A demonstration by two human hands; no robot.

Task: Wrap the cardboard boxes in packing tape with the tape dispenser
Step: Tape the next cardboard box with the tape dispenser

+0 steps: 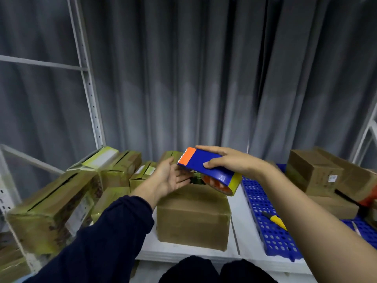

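A plain brown cardboard box (192, 216) stands in front of me on the white shelf surface (240, 237). Above its far edge my right hand (228, 160) grips a blue tape dispenser (206, 163) with an orange toothed end and a roll of yellowish tape at its near end. My left hand (169, 177), in a dark sleeve, is held open with the palm up just left of the dispenser's orange end; its fingertips reach under the dispenser.
Several tape-wrapped boxes (55, 205) are stacked at the left beside a white rack post (89, 92). A blue perforated mat (267, 221) with a yellow-handled knife (275, 219) lies at the right. More brown boxes (315, 172) sit at the far right. Grey curtains hang behind.
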